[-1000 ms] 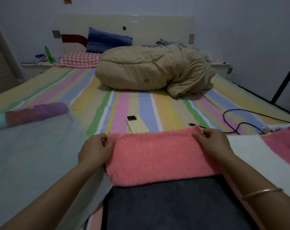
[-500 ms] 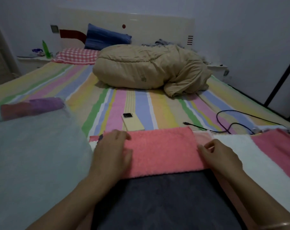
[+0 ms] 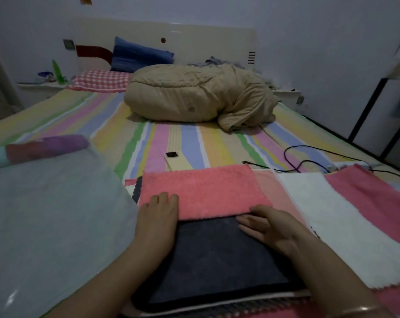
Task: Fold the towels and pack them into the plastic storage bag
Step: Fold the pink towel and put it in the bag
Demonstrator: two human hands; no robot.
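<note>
On dark towel, pink towel, fuzzy, apparently folded

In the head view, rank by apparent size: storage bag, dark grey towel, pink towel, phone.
1. storage bag
2. dark grey towel
3. pink towel
4. phone
Nearness to the camera inflates the first two.

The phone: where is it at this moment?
Head view, centre: the phone lies on the striped sheet just beyond the far edge of the pink towel, left of the black cable.
</note>
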